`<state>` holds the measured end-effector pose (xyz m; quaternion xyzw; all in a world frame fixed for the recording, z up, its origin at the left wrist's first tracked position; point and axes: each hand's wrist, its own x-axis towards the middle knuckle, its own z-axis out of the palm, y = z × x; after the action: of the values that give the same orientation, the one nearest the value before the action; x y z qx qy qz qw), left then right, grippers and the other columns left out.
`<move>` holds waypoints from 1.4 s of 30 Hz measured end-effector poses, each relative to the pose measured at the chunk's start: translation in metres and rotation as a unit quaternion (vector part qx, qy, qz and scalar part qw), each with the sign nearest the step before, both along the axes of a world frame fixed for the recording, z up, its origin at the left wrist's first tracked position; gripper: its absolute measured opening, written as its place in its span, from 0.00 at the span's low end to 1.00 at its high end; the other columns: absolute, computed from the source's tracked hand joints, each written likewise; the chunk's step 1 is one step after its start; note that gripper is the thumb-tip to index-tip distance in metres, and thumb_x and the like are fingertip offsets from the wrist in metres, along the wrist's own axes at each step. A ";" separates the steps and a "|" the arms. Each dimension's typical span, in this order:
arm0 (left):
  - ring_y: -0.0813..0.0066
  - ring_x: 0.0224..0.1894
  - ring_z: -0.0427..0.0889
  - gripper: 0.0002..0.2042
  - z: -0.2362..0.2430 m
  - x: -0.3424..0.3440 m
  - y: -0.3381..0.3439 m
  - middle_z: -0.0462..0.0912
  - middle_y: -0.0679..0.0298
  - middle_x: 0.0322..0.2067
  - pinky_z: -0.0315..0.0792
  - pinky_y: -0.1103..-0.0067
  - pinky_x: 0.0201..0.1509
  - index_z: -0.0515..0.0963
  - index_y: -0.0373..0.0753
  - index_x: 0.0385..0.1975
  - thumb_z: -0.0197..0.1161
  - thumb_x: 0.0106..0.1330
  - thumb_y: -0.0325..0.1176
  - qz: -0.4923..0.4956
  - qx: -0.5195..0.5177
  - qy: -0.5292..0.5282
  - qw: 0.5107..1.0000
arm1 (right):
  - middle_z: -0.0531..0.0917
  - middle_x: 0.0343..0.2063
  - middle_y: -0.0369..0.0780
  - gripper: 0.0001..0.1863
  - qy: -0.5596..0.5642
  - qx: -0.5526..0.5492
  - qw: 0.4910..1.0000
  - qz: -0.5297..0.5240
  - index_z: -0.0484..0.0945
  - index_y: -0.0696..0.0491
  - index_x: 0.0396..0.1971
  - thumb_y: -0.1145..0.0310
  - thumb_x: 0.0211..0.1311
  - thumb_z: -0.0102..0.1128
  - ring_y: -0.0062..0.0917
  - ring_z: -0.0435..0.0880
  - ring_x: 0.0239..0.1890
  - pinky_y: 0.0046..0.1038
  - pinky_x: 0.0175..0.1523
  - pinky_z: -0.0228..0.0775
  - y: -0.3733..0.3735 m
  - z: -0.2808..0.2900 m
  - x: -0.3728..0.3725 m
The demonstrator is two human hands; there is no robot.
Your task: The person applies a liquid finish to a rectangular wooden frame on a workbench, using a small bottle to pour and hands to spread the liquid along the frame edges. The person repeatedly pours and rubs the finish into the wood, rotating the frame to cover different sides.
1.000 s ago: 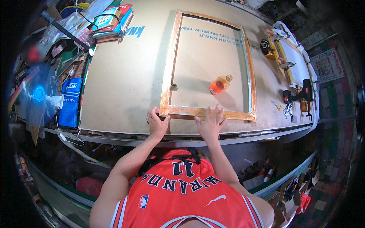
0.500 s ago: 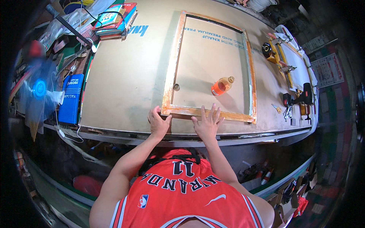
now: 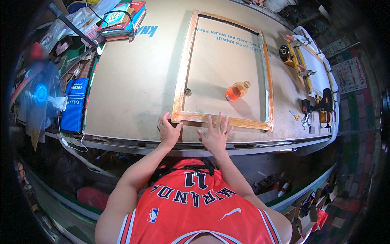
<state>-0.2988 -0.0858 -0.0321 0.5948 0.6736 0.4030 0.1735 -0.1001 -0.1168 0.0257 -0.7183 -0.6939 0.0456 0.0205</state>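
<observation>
A rectangular wooden frame (image 3: 222, 119) with orange-brown, streaky paint lies flat on the board-topped table. At its near left corner is my left hand (image 3: 168, 131), its fingers loosely bent and its thumb apart, touching or almost touching the corner. My right hand (image 3: 215, 136) lies over the frame's near rail, fingers spread and fingertips on the wood, thumb out to the left. Inside the frame stands a bottle (image 3: 235, 92) with an orange label or contents and an open neck. A small round metal piece (image 3: 187, 92) sits by the inner left side.
Left, a blue book (image 3: 75, 105), a fan (image 3: 41, 94) and a metal arm (image 3: 73, 28) crowd the table edge; stacked books (image 3: 124, 22) lie farther back. On the right are a cordless drill (image 3: 323, 103), yellow-handled scissors (image 3: 295, 116) and clamps on a yellow bar (image 3: 302, 69).
My right hand has slid a little to the left along the near rail. My left hand stays at the corner, and the frame and bottle keep their places.
</observation>
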 end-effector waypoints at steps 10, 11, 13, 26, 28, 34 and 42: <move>0.53 0.54 0.74 0.39 0.002 0.000 0.000 0.74 0.55 0.49 0.64 0.58 0.62 0.63 0.37 0.60 0.80 0.49 0.29 0.000 -0.018 -0.006 1.000 | 0.42 0.80 0.51 0.45 0.000 -0.027 0.999 -0.020 0.62 0.43 0.75 0.33 0.64 0.56 0.53 0.33 0.81 0.73 0.73 0.29 -0.004 0.008 0.005; 0.53 0.54 0.73 0.39 0.003 0.000 -0.001 0.74 0.55 0.49 0.64 0.58 0.62 0.63 0.37 0.60 0.80 0.49 0.29 0.000 -0.017 -0.010 1.000 | 0.42 0.80 0.51 0.45 0.001 -0.014 0.999 -0.032 0.62 0.43 0.75 0.33 0.64 0.56 0.53 0.33 0.81 0.73 0.73 0.29 -0.005 0.002 0.012; 0.53 0.54 0.73 0.39 0.003 0.001 -0.001 0.74 0.54 0.49 0.64 0.58 0.61 0.63 0.37 0.60 0.80 0.49 0.30 0.000 -0.014 -0.019 1.000 | 0.43 0.80 0.51 0.45 0.002 0.013 0.998 -0.054 0.63 0.44 0.75 0.33 0.64 0.57 0.53 0.34 0.81 0.73 0.73 0.30 -0.006 -0.004 0.020; 0.53 0.55 0.73 0.41 0.003 -0.001 0.001 0.74 0.53 0.50 0.66 0.60 0.62 0.62 0.36 0.61 0.81 0.48 0.27 -0.007 -0.021 -0.025 0.999 | 0.46 0.79 0.53 0.47 0.014 0.016 0.999 0.024 0.64 0.40 0.74 0.29 0.60 0.57 0.54 0.39 0.80 0.75 0.71 0.34 0.007 -0.004 -0.020; 0.53 0.55 0.74 0.40 0.003 -0.001 0.003 0.74 0.54 0.49 0.64 0.58 0.62 0.62 0.36 0.61 0.81 0.48 0.28 -0.010 -0.018 -0.027 0.999 | 0.47 0.79 0.51 0.47 0.021 0.024 0.998 0.045 0.65 0.40 0.74 0.29 0.60 0.58 0.54 0.39 0.80 0.75 0.71 0.33 0.010 -0.005 -0.027; 0.53 0.55 0.74 0.40 0.001 -0.003 0.001 0.74 0.54 0.49 0.64 0.58 0.62 0.63 0.37 0.61 0.81 0.48 0.28 -0.014 -0.021 -0.030 0.999 | 0.47 0.79 0.50 0.44 0.023 0.010 0.997 0.076 0.66 0.38 0.74 0.30 0.61 0.58 0.54 0.39 0.80 0.76 0.71 0.32 0.014 0.011 -0.041; 0.53 0.55 0.73 0.40 0.003 -0.002 0.002 0.74 0.54 0.49 0.64 0.59 0.63 0.62 0.36 0.61 0.80 0.48 0.29 -0.020 -0.026 -0.027 0.999 | 0.47 0.79 0.49 0.42 0.002 0.005 0.997 0.083 0.69 0.38 0.72 0.31 0.62 0.57 0.53 0.36 0.81 0.75 0.72 0.30 0.007 0.012 -0.032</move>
<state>-0.3010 -0.0834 -0.0294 0.5925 0.6670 0.3974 0.2149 -0.1320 -0.1096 0.0378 -0.6580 -0.7513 0.0453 0.0221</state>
